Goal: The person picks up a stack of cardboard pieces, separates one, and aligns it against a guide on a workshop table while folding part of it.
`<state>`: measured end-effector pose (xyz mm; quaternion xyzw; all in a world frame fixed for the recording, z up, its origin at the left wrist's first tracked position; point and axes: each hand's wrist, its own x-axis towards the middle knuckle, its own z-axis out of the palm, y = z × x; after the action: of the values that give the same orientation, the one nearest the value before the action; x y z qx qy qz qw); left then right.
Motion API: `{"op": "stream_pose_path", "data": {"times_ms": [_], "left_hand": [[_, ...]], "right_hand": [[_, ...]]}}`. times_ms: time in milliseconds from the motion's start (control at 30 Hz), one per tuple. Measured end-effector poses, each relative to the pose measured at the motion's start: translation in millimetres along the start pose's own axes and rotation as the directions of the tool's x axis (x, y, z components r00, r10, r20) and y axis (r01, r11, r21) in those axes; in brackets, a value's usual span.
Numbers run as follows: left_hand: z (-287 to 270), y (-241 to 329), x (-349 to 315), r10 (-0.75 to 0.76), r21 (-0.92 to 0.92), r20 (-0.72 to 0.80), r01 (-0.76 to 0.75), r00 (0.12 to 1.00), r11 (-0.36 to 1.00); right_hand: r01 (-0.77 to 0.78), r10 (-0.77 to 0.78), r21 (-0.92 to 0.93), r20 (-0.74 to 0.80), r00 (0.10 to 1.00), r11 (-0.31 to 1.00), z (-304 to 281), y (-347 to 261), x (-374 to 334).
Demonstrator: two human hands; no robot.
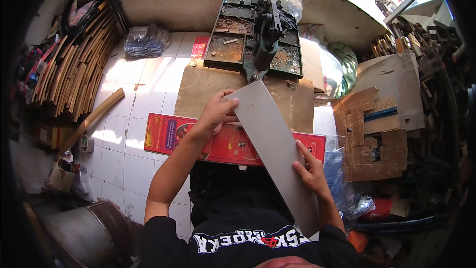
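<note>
Holding a long grey strip (275,149) in both hands, the person sits over a white-tiled floor (124,144); inspection runs left to right.

Far left: a stack of wooden slats (74,64) leans against the wall, w/ one loose wooden stick (94,116) lying on the tiles near it. A bundle of clear plastic bags (146,40) sits further back. No contact w/ either hand.

Left hand (218,111): grip closed on the strip's upper left edge, thumb on top, fingers wrapped under. Below it a long red printed box (198,139) lies flat across the floor; the strip crosses over it.

Centre: the strip runs diagonally from near the person's lap up to the foot of a green hand press (265,34). Its far end rests on the brown board (208,89) just at the press base; cannot tell if it is under the tool head yet. The strip surface looks plain, no holes or marks visible. Green tray compartments (229,47) beside the press hold small metal parts, too small to identify.

Right hand (311,168): grip pinching the strip's right edge lower down, thumb on the face, fingers behind.

Right: cut cardboard pieces (372,134) and scrap wood, well apart from the hands.

Judgement: work appears at the positioning stage; strip lined up toward the press, nothing visibly pressed so far.
</note>
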<state>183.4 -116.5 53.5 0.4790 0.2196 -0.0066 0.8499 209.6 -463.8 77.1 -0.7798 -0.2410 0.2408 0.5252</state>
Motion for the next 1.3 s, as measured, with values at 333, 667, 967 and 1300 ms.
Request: {"op": "stream_pose_path", "data": {"times_ms": [333,667,967,1300], "left_hand": [[5,20,36,0.005,0.191,0.033,-0.011,0.999,0.982],[42,48,-22,0.452,0.723,0.06,-0.351,0.89,0.594],[52,52,-50,0.842,0.749,0.193,-0.63,0.504,0.205],[100,84,-135,0.763,-0.035,0.637,-0.985,0.11,0.171]], "right_hand": [[-0.022,0.021,-0.028,-0.03,0.999,0.999,-9,-5,32],[-0.001,-0.002,-0.164,-0.015,1.0,0.987,-8,-6,11],[-0.219,0.173,0.524,0.137,0.975,0.823,1,32,-16],[-0.547,-0.464,0.835,0.46,0.757,-0.064,21,57,-6]]}}
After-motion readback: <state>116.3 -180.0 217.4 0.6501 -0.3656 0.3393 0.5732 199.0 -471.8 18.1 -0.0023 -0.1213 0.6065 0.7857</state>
